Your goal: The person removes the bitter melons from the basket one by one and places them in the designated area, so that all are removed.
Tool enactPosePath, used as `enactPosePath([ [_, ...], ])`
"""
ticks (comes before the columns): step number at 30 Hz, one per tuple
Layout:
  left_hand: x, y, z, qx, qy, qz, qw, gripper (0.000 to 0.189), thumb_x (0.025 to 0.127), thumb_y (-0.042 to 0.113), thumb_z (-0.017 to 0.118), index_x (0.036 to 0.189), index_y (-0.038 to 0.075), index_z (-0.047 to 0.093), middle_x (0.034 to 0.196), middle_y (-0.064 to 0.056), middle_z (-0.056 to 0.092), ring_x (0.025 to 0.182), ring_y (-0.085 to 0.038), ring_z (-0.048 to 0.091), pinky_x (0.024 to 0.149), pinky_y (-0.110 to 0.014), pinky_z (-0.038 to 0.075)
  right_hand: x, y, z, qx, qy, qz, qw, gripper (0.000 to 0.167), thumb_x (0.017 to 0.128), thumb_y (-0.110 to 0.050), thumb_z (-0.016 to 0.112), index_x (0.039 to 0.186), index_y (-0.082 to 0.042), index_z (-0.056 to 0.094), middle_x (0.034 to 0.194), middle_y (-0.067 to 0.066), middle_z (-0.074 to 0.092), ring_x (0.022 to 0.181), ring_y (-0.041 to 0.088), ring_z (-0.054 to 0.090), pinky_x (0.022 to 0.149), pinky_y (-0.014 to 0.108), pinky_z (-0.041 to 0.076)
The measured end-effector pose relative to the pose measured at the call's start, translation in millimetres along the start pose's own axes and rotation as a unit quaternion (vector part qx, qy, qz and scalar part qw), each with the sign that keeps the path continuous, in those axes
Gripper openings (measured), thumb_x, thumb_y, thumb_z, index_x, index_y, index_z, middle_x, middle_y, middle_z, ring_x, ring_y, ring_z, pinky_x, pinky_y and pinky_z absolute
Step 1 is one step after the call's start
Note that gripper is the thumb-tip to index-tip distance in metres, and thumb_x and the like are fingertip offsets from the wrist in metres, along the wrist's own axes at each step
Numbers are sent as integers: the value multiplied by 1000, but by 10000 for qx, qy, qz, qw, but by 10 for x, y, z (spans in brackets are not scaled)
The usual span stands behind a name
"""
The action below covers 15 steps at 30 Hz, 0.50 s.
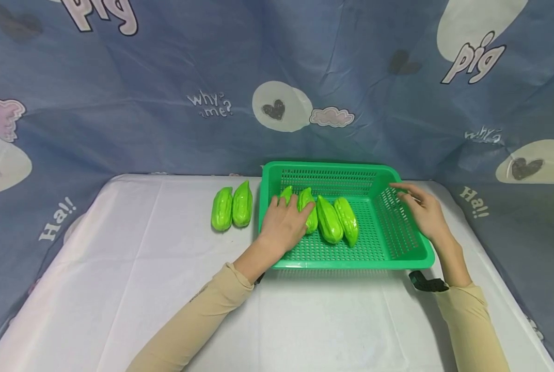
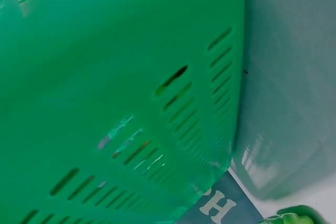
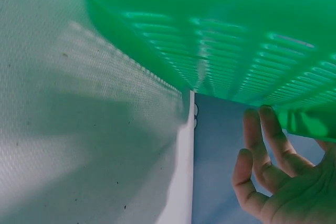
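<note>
A green plastic basket [image 1: 351, 264] holds several light green, ridged bitter melons, such as the bitter melon [image 1: 329, 219] at its middle. My left hand [image 1: 283, 225] reaches over the basket's left side and grips the leftmost bitter melon [image 1: 286, 192]. Only that melon's tip shows past the fingers, and my thumb lies close to the neighbouring bitter melon [image 1: 308, 199]. At the right rim, my right hand [image 1: 425, 209] rests with loosely extended fingers. In the right wrist view, those fingers [image 3: 254, 129] spread outside the slotted wall [image 3: 220, 40]. The left wrist view shows mostly the basket's outer wall [image 2: 131, 77], without the hand.
Two more bitter melons, a left one [image 1: 222, 209] and a right one [image 1: 242, 204], lie side by side on the white table [image 1: 165, 289], left of the basket. A blue printed cloth [image 1: 165, 129] hangs behind the table and along both sides.
</note>
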<state>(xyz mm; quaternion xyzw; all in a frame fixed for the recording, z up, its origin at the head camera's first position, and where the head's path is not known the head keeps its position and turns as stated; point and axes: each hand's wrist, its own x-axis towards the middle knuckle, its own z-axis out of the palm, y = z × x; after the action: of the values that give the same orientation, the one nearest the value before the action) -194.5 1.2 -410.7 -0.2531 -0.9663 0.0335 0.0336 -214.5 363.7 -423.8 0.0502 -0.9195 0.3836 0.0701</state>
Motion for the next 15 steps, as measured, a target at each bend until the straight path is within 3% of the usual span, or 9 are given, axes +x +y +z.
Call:
enactPosePath([
  [7, 0, -2, 3, -59, 139, 46, 9999, 59, 108, 42, 64, 163, 32, 44, 133, -16, 71, 110, -38, 70, 96, -46, 57, 3, -12, -6, -2, -19, 26, 10000, 48, 116, -42, 43, 156, -18, 58, 156, 28, 57, 138, 53, 57, 113, 79, 39],
  [11, -7, -3, 11, -2, 321, 59, 9995, 55, 108, 38, 64, 160, 31, 48, 131, -16, 70, 102, -37, 69, 88, -44, 58, 0, -13, -3, 1, -18, 46, 10000, 49, 116, -42, 43, 156, -17, 58, 157, 28, 56, 137, 52, 58, 113, 79, 39],
  [15, -16, -3, 22, 83, 365, 48, 9993, 47, 107, 38, 66, 152, 28, 56, 134, -17, 69, 104, -37, 70, 88, -44, 57, -6, -11, 3, -6, -14, 62, 10000, 49, 116, -42, 43, 156, -18, 58, 157, 27, 57, 138, 52, 57, 114, 79, 38],
])
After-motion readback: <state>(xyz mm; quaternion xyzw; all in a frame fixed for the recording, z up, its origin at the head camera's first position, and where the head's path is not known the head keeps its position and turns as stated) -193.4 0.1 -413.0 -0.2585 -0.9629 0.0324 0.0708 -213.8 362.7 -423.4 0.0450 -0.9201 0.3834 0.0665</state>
